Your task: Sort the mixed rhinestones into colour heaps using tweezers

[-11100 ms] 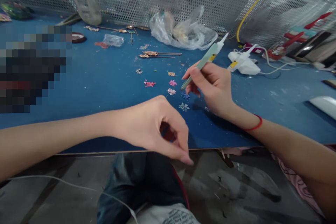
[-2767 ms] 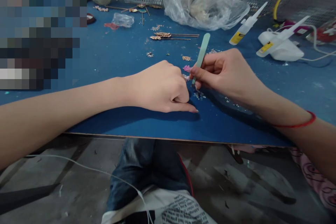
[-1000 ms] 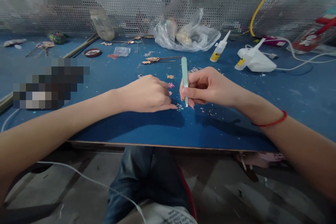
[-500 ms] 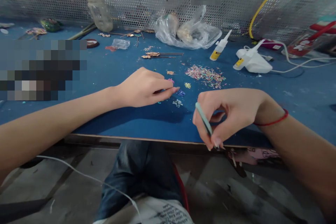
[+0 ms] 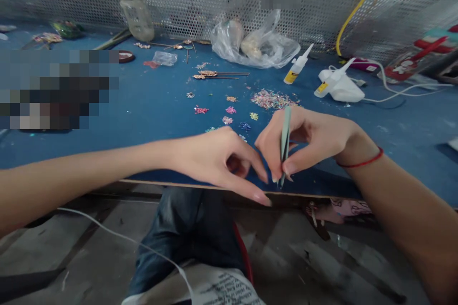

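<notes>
My right hand (image 5: 315,136) pinches a pair of pale green tweezers (image 5: 285,134), tips down, just above the table's front edge. To its left, my left hand (image 5: 218,159) reaches over the same edge, thumb and forefinger apart, with nothing visible between them. Small sorted piles of flake-like pieces lie beyond the hands: red (image 5: 201,110), pink (image 5: 231,110), yellow-green (image 5: 254,116), blue (image 5: 245,126) and others. My left hand partly hides a teal pile (image 5: 210,129) and a pale pile (image 5: 243,137). Behind my right hand spreads a larger mixed heap (image 5: 270,98) of the pieces.
Gold-coloured stick pieces (image 5: 207,75) lie farther back on the blue table (image 5: 150,105). Two glue bottles (image 5: 293,72) and a white device with a cable (image 5: 347,89) are at the right. A clear plastic bag (image 5: 255,50) and a jar (image 5: 138,19) stand by the mesh screen.
My left hand has drawn back from the small piles to the front edge, its thumb and forefinger spreading. My right hand has shifted slightly left and up, turning the tweezers more upright.
</notes>
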`<act>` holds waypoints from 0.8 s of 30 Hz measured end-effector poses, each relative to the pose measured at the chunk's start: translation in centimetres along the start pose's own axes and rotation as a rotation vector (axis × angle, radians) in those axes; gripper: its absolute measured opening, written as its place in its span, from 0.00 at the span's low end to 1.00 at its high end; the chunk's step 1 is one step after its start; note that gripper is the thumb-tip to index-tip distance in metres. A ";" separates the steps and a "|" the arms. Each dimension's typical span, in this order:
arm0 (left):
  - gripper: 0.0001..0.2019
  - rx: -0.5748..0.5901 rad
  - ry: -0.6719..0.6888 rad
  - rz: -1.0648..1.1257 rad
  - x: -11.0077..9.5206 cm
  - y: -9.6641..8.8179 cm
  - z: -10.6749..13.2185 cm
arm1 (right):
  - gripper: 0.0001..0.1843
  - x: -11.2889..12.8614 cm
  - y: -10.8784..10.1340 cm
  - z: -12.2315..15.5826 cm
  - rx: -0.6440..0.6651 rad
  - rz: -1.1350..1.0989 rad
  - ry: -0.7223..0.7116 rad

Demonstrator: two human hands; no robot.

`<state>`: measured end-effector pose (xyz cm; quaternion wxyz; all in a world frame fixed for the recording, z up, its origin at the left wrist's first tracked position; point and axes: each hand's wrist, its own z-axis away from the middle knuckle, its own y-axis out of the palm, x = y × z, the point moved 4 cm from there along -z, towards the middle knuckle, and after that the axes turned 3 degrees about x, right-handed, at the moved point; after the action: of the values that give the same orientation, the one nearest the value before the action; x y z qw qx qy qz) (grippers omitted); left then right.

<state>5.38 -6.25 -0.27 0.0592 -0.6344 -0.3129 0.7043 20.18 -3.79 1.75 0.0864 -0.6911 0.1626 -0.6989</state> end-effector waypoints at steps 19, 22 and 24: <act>0.19 -0.460 0.121 -0.329 -2.4 3.6 2.3 | 0.06 -0.4 -4.4 3.5 -0.308 -0.053 -0.205; 0.16 -0.646 0.057 -0.635 -0.4 -0.8 4.3 | 0.06 -0.9 -5.4 3.7 -0.401 -0.026 -0.212; 0.14 -0.558 0.057 -0.704 1.0 -2.8 5.0 | 0.06 -1.4 -5.8 3.8 -0.438 -0.036 -0.168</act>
<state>-0.35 -5.37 0.27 0.1306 -0.5003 -0.6859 0.5121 24.55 1.66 2.41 -0.0649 -0.7519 0.2901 -0.5885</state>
